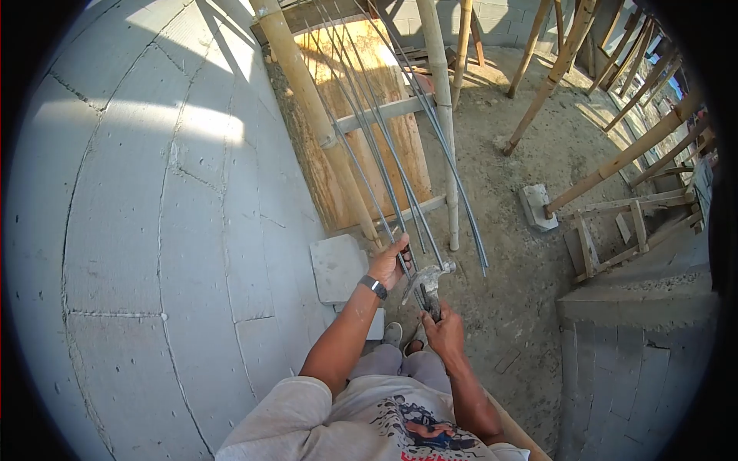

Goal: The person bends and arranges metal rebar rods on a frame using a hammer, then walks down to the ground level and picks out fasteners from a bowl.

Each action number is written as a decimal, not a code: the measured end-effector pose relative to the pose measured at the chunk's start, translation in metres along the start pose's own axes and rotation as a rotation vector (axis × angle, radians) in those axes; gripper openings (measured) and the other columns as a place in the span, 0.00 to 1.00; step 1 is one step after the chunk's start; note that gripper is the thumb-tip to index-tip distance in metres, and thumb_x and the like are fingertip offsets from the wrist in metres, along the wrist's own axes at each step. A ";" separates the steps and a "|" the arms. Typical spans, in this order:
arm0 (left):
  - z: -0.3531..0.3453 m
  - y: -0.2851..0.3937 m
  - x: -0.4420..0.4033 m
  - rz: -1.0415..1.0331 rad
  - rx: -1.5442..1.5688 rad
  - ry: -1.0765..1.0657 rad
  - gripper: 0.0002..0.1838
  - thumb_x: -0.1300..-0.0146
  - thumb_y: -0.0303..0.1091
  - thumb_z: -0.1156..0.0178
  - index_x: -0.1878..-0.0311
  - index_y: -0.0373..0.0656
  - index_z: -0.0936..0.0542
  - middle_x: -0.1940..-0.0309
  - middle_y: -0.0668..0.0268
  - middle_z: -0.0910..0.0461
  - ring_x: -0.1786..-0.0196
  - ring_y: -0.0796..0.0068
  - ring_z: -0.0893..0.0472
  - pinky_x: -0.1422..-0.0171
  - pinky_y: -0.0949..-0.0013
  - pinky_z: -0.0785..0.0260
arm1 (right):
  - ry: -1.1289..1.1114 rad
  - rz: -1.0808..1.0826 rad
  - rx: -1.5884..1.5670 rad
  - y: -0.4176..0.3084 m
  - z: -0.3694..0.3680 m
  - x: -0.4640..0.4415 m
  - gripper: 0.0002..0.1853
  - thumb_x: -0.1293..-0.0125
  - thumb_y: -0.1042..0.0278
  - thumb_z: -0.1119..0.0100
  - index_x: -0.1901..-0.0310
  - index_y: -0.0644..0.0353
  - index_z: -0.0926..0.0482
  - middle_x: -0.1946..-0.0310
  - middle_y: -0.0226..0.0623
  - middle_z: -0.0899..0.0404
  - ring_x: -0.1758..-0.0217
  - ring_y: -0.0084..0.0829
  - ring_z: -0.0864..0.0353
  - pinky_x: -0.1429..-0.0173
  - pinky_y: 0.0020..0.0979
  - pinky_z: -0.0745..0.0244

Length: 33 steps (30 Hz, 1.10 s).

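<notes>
1. Metal rods [390,197]: long axis runs fwd, slightly L, from L hand [390,263], the nearer one; its fingers curl round some.
2. Hammer [428,283]: in R hand [444,330], fingers wrapped tight; head just R of L hand.

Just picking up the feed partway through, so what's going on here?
A person is working with both hands beside a grey block wall. The left hand is closed around thin metal rods, while the right hand grips a claw hammer close to its head. The hammer head is near the rods; I can't tell whether they touch. More rods stretch away between bamboo poles.
</notes>
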<state>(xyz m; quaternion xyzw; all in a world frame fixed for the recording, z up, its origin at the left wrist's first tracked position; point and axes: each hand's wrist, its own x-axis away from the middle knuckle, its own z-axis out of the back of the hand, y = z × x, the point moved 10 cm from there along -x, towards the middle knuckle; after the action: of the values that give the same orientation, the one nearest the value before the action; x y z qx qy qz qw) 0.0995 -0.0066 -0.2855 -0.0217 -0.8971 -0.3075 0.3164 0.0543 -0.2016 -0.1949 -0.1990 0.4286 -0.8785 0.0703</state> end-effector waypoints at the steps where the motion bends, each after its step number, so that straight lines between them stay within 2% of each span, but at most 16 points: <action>1: 0.002 -0.001 0.002 -0.007 0.012 0.004 0.18 0.42 0.52 0.27 0.62 0.53 0.25 0.70 0.78 0.30 0.70 0.83 0.33 0.68 0.75 0.38 | -0.016 -0.019 -0.008 0.001 0.002 -0.002 0.15 0.42 0.62 0.34 0.64 0.68 0.21 0.74 0.58 0.20 0.68 0.57 0.17 0.63 0.47 0.25; 6: -0.013 0.005 0.018 -0.109 -0.034 -0.007 0.16 0.37 0.51 0.31 0.59 0.52 0.22 0.69 0.78 0.25 0.70 0.88 0.32 0.68 0.80 0.40 | -0.005 -0.031 0.123 0.014 0.026 -0.011 0.12 0.42 0.66 0.36 0.66 0.68 0.22 0.74 0.59 0.20 0.67 0.59 0.18 0.62 0.49 0.25; 7: -0.020 0.006 0.020 -0.107 -0.141 -0.029 0.15 0.36 0.51 0.32 0.57 0.52 0.21 0.68 0.80 0.23 0.69 0.88 0.31 0.66 0.79 0.40 | 0.010 -0.015 0.166 0.014 0.032 -0.014 0.12 0.42 0.66 0.36 0.66 0.68 0.22 0.74 0.59 0.20 0.67 0.60 0.18 0.62 0.50 0.25; 10: -0.003 -0.011 0.007 -0.075 -0.146 0.050 0.14 0.34 0.47 0.33 0.55 0.50 0.22 0.65 0.76 0.22 0.67 0.83 0.27 0.63 0.76 0.38 | 0.031 0.029 0.188 0.013 0.051 -0.020 0.12 0.42 0.67 0.36 0.68 0.68 0.24 0.73 0.59 0.21 0.67 0.60 0.19 0.62 0.50 0.26; 14: -0.002 -0.013 0.011 -0.095 -0.042 0.079 0.16 0.35 0.49 0.33 0.57 0.48 0.22 0.68 0.74 0.23 0.64 0.78 0.23 0.58 0.72 0.31 | 0.029 0.135 0.165 0.011 0.066 -0.024 0.13 0.41 0.66 0.35 0.70 0.68 0.26 0.74 0.58 0.23 0.69 0.60 0.21 0.65 0.50 0.28; 17: 0.009 -0.006 0.020 -0.173 -0.220 0.236 0.15 0.32 0.47 0.35 0.58 0.46 0.22 0.67 0.72 0.21 0.62 0.78 0.21 0.58 0.72 0.29 | 0.029 0.160 0.115 0.021 0.069 -0.018 0.15 0.40 0.65 0.33 0.72 0.67 0.27 0.76 0.55 0.24 0.73 0.58 0.23 0.68 0.48 0.30; 18: 0.012 -0.003 0.026 -0.203 -0.291 0.300 0.14 0.32 0.47 0.36 0.58 0.46 0.22 0.67 0.71 0.21 0.62 0.79 0.21 0.59 0.73 0.29 | 0.032 0.159 0.105 0.028 0.072 -0.016 0.16 0.40 0.64 0.33 0.73 0.66 0.27 0.77 0.53 0.25 0.75 0.54 0.24 0.69 0.46 0.31; 19: 0.021 -0.001 0.025 -0.295 -0.355 0.356 0.22 0.35 0.45 0.32 0.48 0.40 0.25 0.68 0.67 0.20 0.64 0.76 0.20 0.60 0.68 0.27 | 0.034 0.155 0.095 0.035 0.074 -0.012 0.16 0.39 0.63 0.32 0.74 0.66 0.27 0.78 0.52 0.25 0.76 0.50 0.24 0.70 0.45 0.31; 22: 0.016 0.023 0.053 -0.633 -0.742 0.632 0.36 0.39 0.42 0.29 0.34 0.36 0.35 0.59 0.60 0.21 0.62 0.69 0.20 0.57 0.66 0.25 | 0.047 0.057 0.030 0.048 0.092 -0.011 0.18 0.39 0.62 0.31 0.75 0.66 0.27 0.82 0.45 0.27 0.80 0.38 0.29 0.72 0.40 0.33; 23: 0.006 0.026 0.057 -0.702 -0.852 0.613 0.46 0.41 0.38 0.29 0.26 0.35 0.45 0.49 0.54 0.25 0.60 0.63 0.20 0.54 0.63 0.24 | 0.053 0.007 0.004 0.052 0.101 -0.010 0.18 0.39 0.62 0.30 0.75 0.66 0.27 0.83 0.43 0.28 0.81 0.34 0.31 0.73 0.39 0.34; 26: -0.029 0.039 0.069 -0.863 -1.168 0.664 0.45 0.42 0.30 0.32 0.25 0.40 0.47 0.53 0.56 0.22 0.56 0.66 0.21 0.53 0.64 0.25 | 0.118 0.068 0.038 0.052 0.131 -0.017 0.18 0.40 0.63 0.29 0.74 0.67 0.27 0.85 0.40 0.30 0.82 0.28 0.35 0.74 0.37 0.35; 27: -0.026 0.034 0.061 -0.796 -1.062 0.600 0.45 0.41 0.29 0.32 0.24 0.41 0.47 0.54 0.57 0.22 0.57 0.67 0.21 0.54 0.65 0.25 | 0.133 0.104 0.052 0.053 0.139 -0.022 0.17 0.38 0.63 0.30 0.73 0.65 0.26 0.85 0.37 0.28 0.84 0.26 0.34 0.76 0.32 0.36; 29: -0.025 0.019 0.046 -0.662 -0.848 0.476 0.46 0.40 0.29 0.33 0.23 0.44 0.49 0.55 0.59 0.22 0.60 0.70 0.21 0.55 0.66 0.24 | 0.098 -0.081 -0.263 0.079 0.141 -0.030 0.14 0.36 0.63 0.32 0.70 0.62 0.25 0.85 0.34 0.27 0.85 0.23 0.33 0.78 0.28 0.36; 31: -0.019 0.012 0.041 -0.618 -0.644 0.434 0.45 0.39 0.28 0.34 0.23 0.47 0.50 0.55 0.60 0.22 0.62 0.72 0.21 0.56 0.68 0.24 | 0.040 -0.166 -0.519 0.086 0.134 -0.039 0.10 0.31 0.64 0.36 0.63 0.57 0.27 0.84 0.30 0.26 0.86 0.19 0.31 0.83 0.23 0.38; 32: -0.017 0.008 0.038 -0.593 -0.543 0.412 0.45 0.38 0.28 0.35 0.23 0.49 0.50 0.56 0.61 0.22 0.63 0.73 0.21 0.56 0.68 0.24 | 0.004 -0.237 -0.650 0.094 0.128 -0.038 0.10 0.30 0.64 0.38 0.63 0.57 0.28 0.85 0.30 0.26 0.87 0.19 0.32 0.83 0.23 0.39; 33: -0.016 0.011 0.040 -0.640 -0.588 0.427 0.44 0.37 0.28 0.36 0.23 0.49 0.50 0.56 0.62 0.22 0.63 0.74 0.21 0.56 0.69 0.24 | -0.032 -0.309 -0.780 0.102 0.120 -0.034 0.09 0.29 0.64 0.39 0.63 0.56 0.29 0.85 0.30 0.27 0.87 0.20 0.32 0.84 0.23 0.39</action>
<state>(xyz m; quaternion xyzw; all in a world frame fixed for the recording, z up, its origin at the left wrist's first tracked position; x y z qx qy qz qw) 0.0793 -0.0132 -0.2468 0.2303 -0.6488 -0.6277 0.3633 0.1299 -0.3417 -0.2183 -0.2864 0.6929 -0.6475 -0.1363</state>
